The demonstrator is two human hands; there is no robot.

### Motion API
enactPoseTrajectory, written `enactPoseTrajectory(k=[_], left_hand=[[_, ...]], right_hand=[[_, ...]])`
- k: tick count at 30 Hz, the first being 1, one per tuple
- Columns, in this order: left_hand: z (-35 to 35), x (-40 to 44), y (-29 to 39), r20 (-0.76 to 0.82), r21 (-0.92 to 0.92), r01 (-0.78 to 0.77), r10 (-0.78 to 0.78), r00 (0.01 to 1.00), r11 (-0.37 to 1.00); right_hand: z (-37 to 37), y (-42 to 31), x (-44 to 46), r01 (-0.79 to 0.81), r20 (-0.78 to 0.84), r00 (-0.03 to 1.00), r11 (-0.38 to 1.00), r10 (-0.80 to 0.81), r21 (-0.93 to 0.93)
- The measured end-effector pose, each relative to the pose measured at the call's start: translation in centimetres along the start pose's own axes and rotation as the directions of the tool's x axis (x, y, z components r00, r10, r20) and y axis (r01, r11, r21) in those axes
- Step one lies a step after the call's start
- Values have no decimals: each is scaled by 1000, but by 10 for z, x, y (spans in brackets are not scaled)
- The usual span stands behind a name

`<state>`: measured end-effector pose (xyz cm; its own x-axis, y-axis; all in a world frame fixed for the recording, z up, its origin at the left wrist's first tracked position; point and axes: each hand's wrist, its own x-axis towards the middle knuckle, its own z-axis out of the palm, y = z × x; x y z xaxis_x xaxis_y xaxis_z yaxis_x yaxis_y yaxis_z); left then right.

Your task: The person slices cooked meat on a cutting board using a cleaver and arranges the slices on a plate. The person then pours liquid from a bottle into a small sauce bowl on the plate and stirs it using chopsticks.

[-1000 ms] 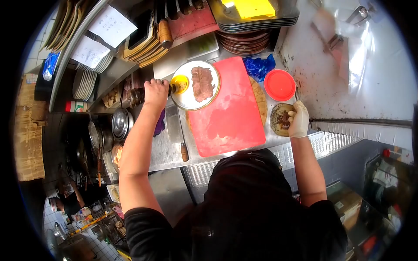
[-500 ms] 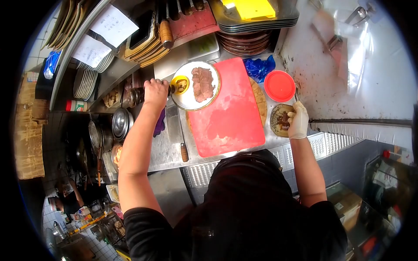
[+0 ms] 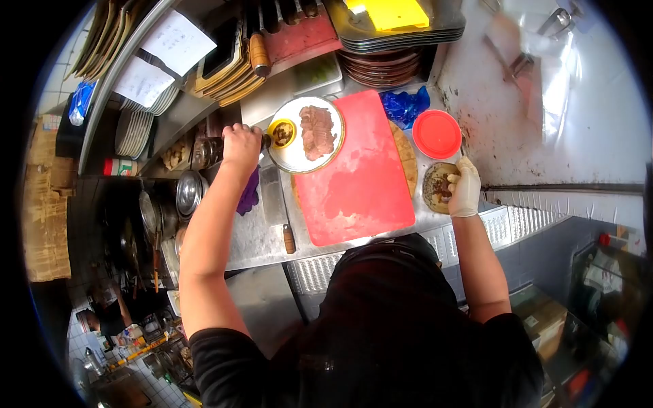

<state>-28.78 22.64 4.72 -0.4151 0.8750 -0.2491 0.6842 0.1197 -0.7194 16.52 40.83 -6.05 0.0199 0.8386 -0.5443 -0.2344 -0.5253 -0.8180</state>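
Note:
My left hand (image 3: 241,146) is closed around a dark glass bottle (image 3: 209,152), tipped nearly level. Its mouth is beside a small yellow dish (image 3: 291,134) that holds dark liquid with chopped bits. The dish stands on a white plate (image 3: 292,162) beside a row of sliced brown meat (image 3: 317,132). My right hand (image 3: 465,189), in a pale glove, has its fingers closed at the rim of a round bowl (image 3: 431,182) with dark brown contents. Whether those fingers also hold a utensil is hidden.
The plate overlaps a red cutting board (image 3: 360,183) on a round wooden block (image 3: 407,156). A cleaver (image 3: 274,197) lies to the left. A red lid (image 3: 437,134) and blue plastic bag (image 3: 406,107) are on the right. Stacked plates (image 3: 377,69) stand behind.
The contents of the yellow dish look darker and wetter than before. My left hand and the bottle have shifted slightly left. My right hand has barely moved.

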Motion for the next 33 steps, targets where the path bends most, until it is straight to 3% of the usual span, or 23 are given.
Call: enactPoseTrajectory(k=[8,14,21,26,33], left_hand=[[8,8,-4,-25,-7,78,-78,997,997],[-6,-3,1,28,-10,15,-14,999,1000],[-4,7,-5,9,-27,101,-101,995,994],[-10,-5,2,13,-18,34,-34,999,999],[5,6,-4,-18,-65,130,-131,991,989]], right_hand=[[8,-7,-9,28,45,999,999,-27,-31],[3,-5,-5,1,20,1000,1000,0,-25],[8,-10,-8,26,39,999,999,-25,-18],[5,-7,-3,22,27,999,1000,-22,-7],[9,-10,-9,34,73,997,999,-32,-30]])
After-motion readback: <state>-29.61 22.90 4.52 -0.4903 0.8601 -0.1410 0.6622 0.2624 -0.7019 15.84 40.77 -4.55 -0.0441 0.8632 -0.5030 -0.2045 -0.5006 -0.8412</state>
